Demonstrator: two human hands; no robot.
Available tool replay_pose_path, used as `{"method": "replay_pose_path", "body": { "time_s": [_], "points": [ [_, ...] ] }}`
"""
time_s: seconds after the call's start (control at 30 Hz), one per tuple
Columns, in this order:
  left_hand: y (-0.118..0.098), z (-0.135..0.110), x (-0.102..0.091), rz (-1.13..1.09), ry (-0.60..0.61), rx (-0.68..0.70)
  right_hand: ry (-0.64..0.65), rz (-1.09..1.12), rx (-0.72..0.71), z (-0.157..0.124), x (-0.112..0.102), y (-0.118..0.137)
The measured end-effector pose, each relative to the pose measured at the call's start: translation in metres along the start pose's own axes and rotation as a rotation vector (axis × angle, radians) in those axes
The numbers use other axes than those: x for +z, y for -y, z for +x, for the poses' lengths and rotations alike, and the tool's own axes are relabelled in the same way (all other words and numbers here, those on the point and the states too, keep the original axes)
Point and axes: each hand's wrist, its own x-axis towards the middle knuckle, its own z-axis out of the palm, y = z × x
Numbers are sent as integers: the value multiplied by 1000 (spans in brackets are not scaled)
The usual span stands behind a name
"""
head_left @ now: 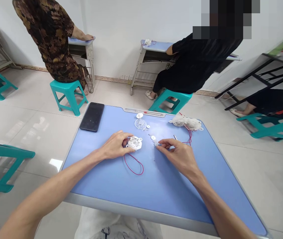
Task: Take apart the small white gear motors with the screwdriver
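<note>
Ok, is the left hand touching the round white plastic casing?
Touching. The head view shows the left hand holding the rim of the round white plastic casing, with no gap visible between them.

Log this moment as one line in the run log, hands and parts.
left hand: holds white plastic housing | right hand: fingertips at small white part | red wire: looped on blue desk

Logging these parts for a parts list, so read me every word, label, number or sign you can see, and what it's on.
Nothing is readable: the white plastic housing at the left hand may carry marks, but they are too small to read; the black smartphone shows a dark screen with no text; the blue desktop shows no print.
</note>
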Motion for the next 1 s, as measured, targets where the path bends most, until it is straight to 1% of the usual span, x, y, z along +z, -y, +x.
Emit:
{"method": "replay_pose_path", "body": {
  "time_s": [0.1, 0.17, 0.23, 0.3, 0.43, 0.53, 0.6, 0.73, 1.0],
  "points": [
    [1, 0, 0, -7, 4, 10, -23, -38, -35, -3, -7, 2],
    [1, -1, 1, -9, 3, 15, -56, -65, -66, -6, -13, 9],
    [2, -1, 1, -11, -3, 13, -92, -76, -126, -9, -18, 21],
    [2, -1, 2, -15, -10, 8, -112, -82, -222, -12, -20, 37],
    [2, -1, 2, -23, -20, 4, -119, -100, -414, -17, -13, 69],
    [2, -2, 2, -6, -11, 10, -98, -121, -490, -19, 0, 82],
    [2, -2, 3, 11, -12, 16, -89, -152, -501, -20, 9, 85],
    [1, -2, 3, 23, -21, 26, -67, -214, -467, -20, 22, 83],
    [2, -3, 4, 27, -19, 33, -55, -235, -433, -19, 28, 82]
  ]
}}
